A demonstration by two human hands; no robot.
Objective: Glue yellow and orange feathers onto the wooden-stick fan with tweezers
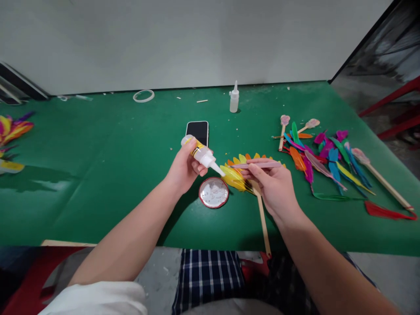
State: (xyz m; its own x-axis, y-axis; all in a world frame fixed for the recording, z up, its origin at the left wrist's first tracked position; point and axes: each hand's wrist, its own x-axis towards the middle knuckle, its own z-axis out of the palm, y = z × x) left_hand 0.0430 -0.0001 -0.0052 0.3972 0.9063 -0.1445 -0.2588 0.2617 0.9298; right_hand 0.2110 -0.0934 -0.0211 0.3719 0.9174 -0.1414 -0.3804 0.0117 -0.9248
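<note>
The feather fan [233,178], yellow with orange tips, is in front of you at the table [108,153], its wooden handle running toward the near edge. Your right hand [277,186] is over it, its grip closed on a slim pinkish tool [267,165]; whether it also touches the handle you cannot tell. Your left hand [184,168] grips a glue bottle [205,156], nozzle tilted down at the yellow feathers, contact unclear. Just beside the fan lies a red-rimmed round dish [205,188]; beyond your left hand, a smartphone [197,129]. Farther back stands a small dropper bottle [234,103]. Loose coloured feathers [334,159] spread to your right, near a red tassel [387,212].
</note>
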